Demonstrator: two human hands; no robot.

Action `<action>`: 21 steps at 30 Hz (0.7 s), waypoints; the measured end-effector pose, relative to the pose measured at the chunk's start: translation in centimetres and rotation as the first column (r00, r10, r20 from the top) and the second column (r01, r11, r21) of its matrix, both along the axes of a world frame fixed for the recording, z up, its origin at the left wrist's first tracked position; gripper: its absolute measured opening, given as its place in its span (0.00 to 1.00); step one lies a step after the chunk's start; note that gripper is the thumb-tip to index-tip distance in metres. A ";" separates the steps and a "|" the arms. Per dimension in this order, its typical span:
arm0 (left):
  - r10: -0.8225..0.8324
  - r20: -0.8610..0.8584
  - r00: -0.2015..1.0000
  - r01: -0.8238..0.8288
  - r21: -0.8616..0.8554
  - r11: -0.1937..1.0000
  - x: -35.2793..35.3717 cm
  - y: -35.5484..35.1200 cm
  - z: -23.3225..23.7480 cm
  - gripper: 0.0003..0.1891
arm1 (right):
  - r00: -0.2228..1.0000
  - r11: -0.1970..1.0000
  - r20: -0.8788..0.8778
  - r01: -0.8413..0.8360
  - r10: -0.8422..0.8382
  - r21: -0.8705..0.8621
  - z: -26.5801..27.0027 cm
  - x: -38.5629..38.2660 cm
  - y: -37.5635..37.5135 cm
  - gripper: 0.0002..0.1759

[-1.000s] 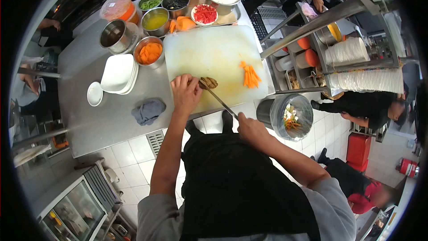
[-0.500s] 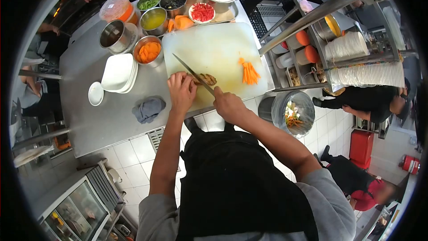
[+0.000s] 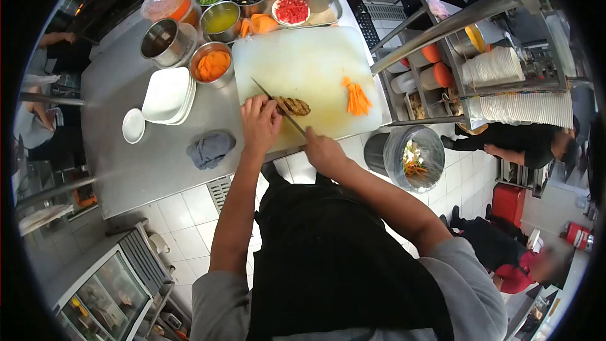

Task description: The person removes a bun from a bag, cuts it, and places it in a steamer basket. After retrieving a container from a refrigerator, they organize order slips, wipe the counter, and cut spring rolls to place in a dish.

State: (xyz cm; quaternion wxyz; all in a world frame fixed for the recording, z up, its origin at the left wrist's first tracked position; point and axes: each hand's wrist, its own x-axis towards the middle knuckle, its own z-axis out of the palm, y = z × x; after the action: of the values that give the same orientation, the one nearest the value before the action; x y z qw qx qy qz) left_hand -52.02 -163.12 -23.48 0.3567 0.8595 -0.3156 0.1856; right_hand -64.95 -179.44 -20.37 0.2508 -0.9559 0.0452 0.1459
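A browned, grilled piece of meat with dark char lines lies on the white cutting board. My left hand rests at its left end with fingers curled and pressed down, hiding that end. My right hand is closed around the handle of a long kitchen knife. The blade slants across the meat close beside my left fingertips, its tip pointing up and left. Orange carrot strips lie in a small pile on the board's right side.
Behind the board stand a bowl of red strips and several metal bowls. Sliced carrots fill a metal bowl at left, near stacked white dishes and a grey cloth. A lined bin stands right, below a shelf.
The blade has shifted toward the left end of the meat, nearer my left fingers, and more of the meat shows right of it. Both hands stay in nearly the same place.
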 end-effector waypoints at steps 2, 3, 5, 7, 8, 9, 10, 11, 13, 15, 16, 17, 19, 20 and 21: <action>-0.002 0.002 1.000 0.003 -0.063 0.998 0.3 0.0 -0.2 0.12 | 0.999 1.000 0.036 -0.005 0.005 -0.001 0.0 2.3 0.7 0.15; -0.015 -0.001 1.000 0.015 -0.124 0.992 0.3 0.0 -0.3 0.12 | 0.999 1.000 0.039 0.011 -0.011 -0.001 0.5 1.9 0.6 0.15; 0.023 -0.003 1.000 -0.023 -0.149 0.989 0.6 -0.1 0.2 0.11 | 0.996 0.999 0.075 -0.040 0.040 -0.002 1.9 2.6 -0.3 0.14; 0.068 -0.038 0.997 -0.073 -0.146 0.987 0.0 0.9 0.0 0.10 | 0.999 1.000 0.049 -0.013 0.012 0.018 3.4 2.5 0.2 0.14; 0.051 -0.045 0.998 -0.056 -0.112 0.992 0.2 0.9 0.0 0.10 | 0.999 0.999 0.027 0.017 -0.018 0.027 4.1 2.5 0.3 0.15; 0.035 -0.047 0.998 -0.039 -0.082 0.996 0.5 0.7 0.0 0.10 | 0.999 0.999 0.030 0.020 -0.021 0.025 3.9 2.6 0.5 0.15; 0.032 -0.043 0.999 -0.035 -0.084 0.996 0.6 0.6 0.0 0.10 | 1.000 1.000 0.026 0.013 -0.013 0.011 3.4 2.7 0.9 0.15; 0.031 -0.046 0.998 -0.035 -0.077 0.996 0.7 0.6 -0.1 0.10 | 1.000 1.000 0.020 0.004 -0.004 -0.002 2.9 2.8 1.2 0.15; 0.031 -0.055 0.998 -0.034 -0.061 0.998 0.6 1.0 -0.3 0.10 | 1.000 1.000 0.022 -0.002 0.002 0.021 2.4 2.0 1.3 0.15; 0.013 -0.054 0.998 -0.017 -0.066 0.998 0.7 1.0 -0.3 0.09 | 1.000 0.999 0.026 -0.010 0.009 0.037 2.5 0.6 1.0 0.15; 0.013 -0.054 0.998 -0.016 -0.067 0.998 0.6 0.9 -0.3 0.09 | 1.000 1.000 -0.011 0.001 0.000 0.008 3.3 -0.9 0.9 0.15; 0.009 -0.054 0.999 -0.013 -0.081 0.997 0.6 0.9 -0.4 0.09 | 0.999 1.000 -0.048 0.010 -0.011 -0.022 4.0 -2.2 0.8 0.15; 0.014 -0.050 0.999 -0.019 -0.099 0.995 0.8 0.9 -0.5 0.09 | 0.992 0.999 -0.127 0.010 -0.015 -0.039 5.5 -4.2 0.1 0.16; 0.002 -0.060 0.998 -0.007 -0.091 0.996 0.8 0.9 -0.5 0.09 | 0.978 0.999 -0.207 0.008 -0.019 -0.052 5.8 -4.4 0.1 0.16; -0.012 -0.073 0.997 0.006 -0.082 0.997 0.8 1.1 -0.6 0.08 | 0.979 0.999 -0.206 0.001 -0.011 -0.050 5.3 -3.9 0.3 0.16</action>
State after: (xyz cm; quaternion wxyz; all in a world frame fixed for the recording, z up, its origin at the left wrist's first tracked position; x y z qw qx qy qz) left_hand -51.21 -162.02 -24.07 0.4037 0.8489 -0.2983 0.1653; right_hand -68.84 -179.10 -15.05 0.2217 -0.9414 0.0775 0.2421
